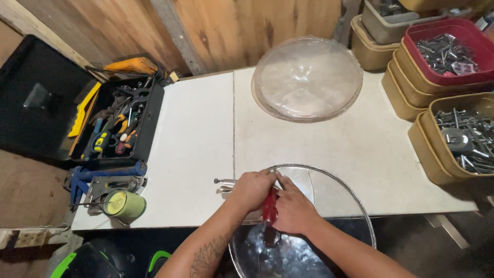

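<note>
A clear domed lid (307, 78) lies on the white table (195, 139) at 12 o'clock. At 9 o'clock an open black toolbox (119, 123) holds mixed hand tools, with a yellow drill (131, 66) behind it at 10. A green tape roll (124, 204) sits at 8 o'clock. At 2 to 3 o'clock, tan bins (429, 154) and a red bin (446, 51) hold metal hardware.

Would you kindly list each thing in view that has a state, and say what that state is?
Left hand: closed over a metal fitting at the lid rim.
Right hand: gripping the red-handled tool.
Near clear lid: overhanging the table edge.
Far clear dome lid: lying flat, untouched.
Toolbox: open, full.
Red bin: open, holding metal parts.
</note>
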